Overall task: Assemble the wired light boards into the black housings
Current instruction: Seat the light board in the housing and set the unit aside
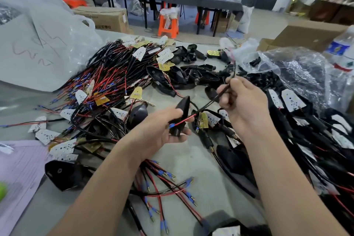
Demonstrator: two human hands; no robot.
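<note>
The left hand (162, 130) curls its fingers round a black housing (183, 107), a glossy, pointed shell held on edge above the grey tabletop (191, 159). A thin red wire (183, 120) with a blue terminal (171, 125) crosses the housing's face. The right hand (243, 101), raised just beside it, pinches a black sheathed cable (214, 99) between thumb and fingers. Behind lies a tangled heap of wired light boards (115, 74), white and yellow with red and black leads, next to loose black housings (191, 74).
</note>
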